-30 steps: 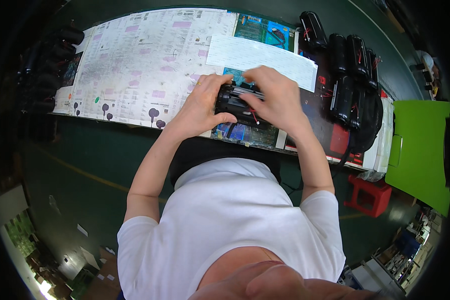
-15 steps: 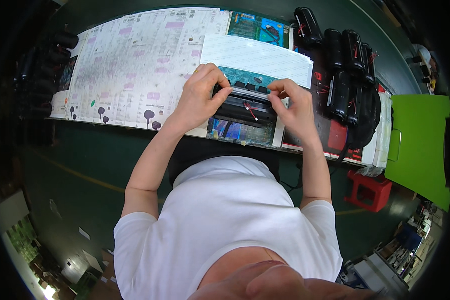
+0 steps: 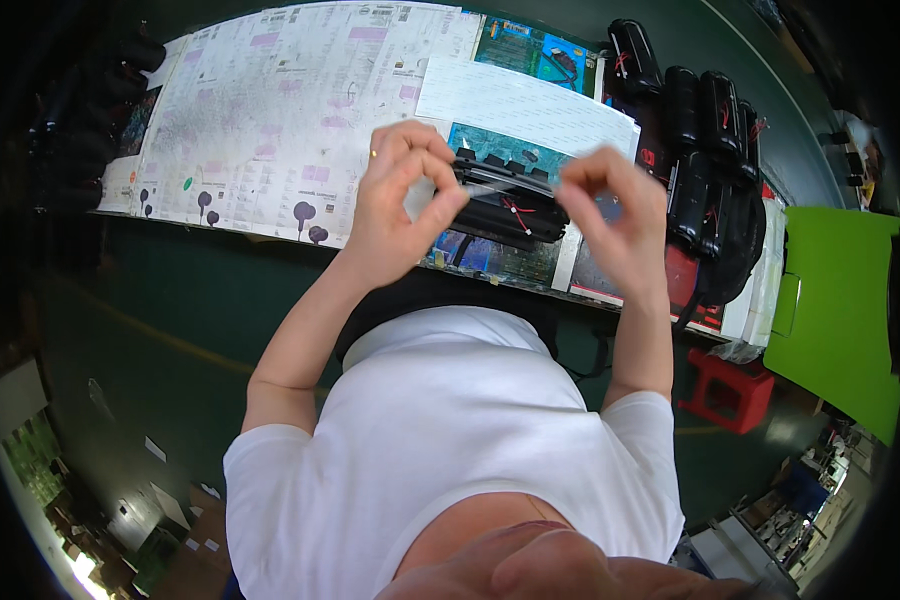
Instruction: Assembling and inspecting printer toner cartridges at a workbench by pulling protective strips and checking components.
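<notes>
A black elongated housing [image 3: 490, 220] lies on the bench in front of me, its open side up, with thin red wires [image 3: 516, 208] ending in small white plugs. My left hand [image 3: 388, 215] pinches one end of a narrow translucent strip [image 3: 500, 186] between thumb and index finger, by the housing's left end. At its right end my right hand [image 3: 630, 225], blurred by motion, has thumb and index finger pressed together on the strip's other end. The strip spans the gap above the housing. Just behind lies a white sheet [image 3: 530, 105] with faint rows of marks.
Several glossy black housings [image 3: 682, 105] with red wires are grouped at the right, and more dark ones [image 3: 75, 150] at the far left. Printed cardboard [image 3: 260, 120] covers the bench. A green panel [image 3: 835, 300] and a red stool [image 3: 730, 388] stand to the right.
My right hand has moved right and lifted from the housing's edge. The left hand has shifted slightly right. The strip now shows between the hands, and the view has shifted a little.
</notes>
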Demonstrator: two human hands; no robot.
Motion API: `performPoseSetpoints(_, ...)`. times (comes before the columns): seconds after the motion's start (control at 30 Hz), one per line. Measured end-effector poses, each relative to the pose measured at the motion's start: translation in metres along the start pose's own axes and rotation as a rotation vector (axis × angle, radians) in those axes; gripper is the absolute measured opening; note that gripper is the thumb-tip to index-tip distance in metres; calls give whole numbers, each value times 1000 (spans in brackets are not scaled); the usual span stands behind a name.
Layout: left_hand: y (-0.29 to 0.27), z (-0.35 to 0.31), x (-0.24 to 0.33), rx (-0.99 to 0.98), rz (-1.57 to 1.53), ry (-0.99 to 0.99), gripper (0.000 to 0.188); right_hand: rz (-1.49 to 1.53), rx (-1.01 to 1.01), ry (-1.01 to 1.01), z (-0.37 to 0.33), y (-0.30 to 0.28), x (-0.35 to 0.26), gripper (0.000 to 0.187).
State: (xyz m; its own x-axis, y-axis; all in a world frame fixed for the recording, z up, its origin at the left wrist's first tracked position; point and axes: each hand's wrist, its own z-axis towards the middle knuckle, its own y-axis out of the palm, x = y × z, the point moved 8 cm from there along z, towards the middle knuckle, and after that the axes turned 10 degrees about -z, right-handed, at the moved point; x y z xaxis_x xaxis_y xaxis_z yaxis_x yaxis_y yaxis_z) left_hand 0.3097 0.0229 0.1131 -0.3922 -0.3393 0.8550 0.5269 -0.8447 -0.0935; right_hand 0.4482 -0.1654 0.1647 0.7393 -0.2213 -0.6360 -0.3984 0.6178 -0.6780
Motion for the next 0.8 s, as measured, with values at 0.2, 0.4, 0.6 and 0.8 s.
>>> performPoseSetpoints(0.2,25,-28,4,-246,354,-43,17,-48,-63,162,-62,33,9,11)
performPoseSetpoints(0.4,24,2,-14,-225,369,-145,18,-255,49,108,-42,32,9,11)
performPoseSetpoints(0.6,26,6,-26,-305,341,-344,21,-256,-17,171,-37,32,14,11)
performPoseSetpoints(0.8,30,5,-17,-293,377,-275,20,-272,-33,175,-36,32,9,11)
